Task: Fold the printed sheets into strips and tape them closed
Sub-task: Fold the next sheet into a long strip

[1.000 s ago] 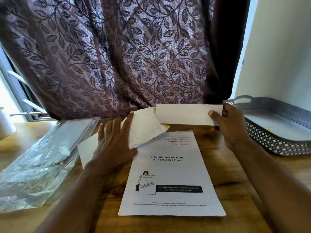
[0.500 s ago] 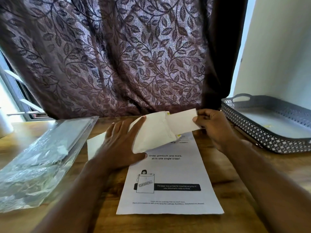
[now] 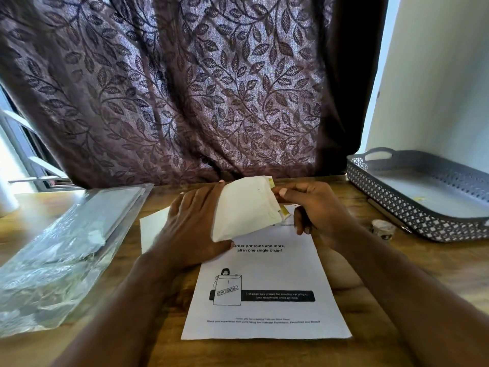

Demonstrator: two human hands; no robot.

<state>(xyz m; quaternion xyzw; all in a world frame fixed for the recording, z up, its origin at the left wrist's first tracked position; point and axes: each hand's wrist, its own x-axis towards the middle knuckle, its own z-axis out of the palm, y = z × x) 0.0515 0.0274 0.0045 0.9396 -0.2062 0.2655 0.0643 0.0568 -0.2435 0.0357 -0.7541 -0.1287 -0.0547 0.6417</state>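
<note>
The left hand [image 3: 193, 223] grips the folded sheet [image 3: 246, 207], hiding the printed sheet's [image 3: 291, 263] heading. The right hand [image 3: 315, 205] pinches its right edge; the yellow bits [image 3: 286, 212] there are indistinct.

- Setting was a home room: leaf-patterned curtain [image 3: 185, 88] hung over a window.
- Wooden table [image 3: 370, 274] held a grey perforated tray [image 3: 423, 226] beside a plain wall [image 3: 436, 75].

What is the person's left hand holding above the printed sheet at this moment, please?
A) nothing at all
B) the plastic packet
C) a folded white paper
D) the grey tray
C: the left hand has its thumb and fingers curled round the folded white paper, held over the top of the printed sheet.
</note>
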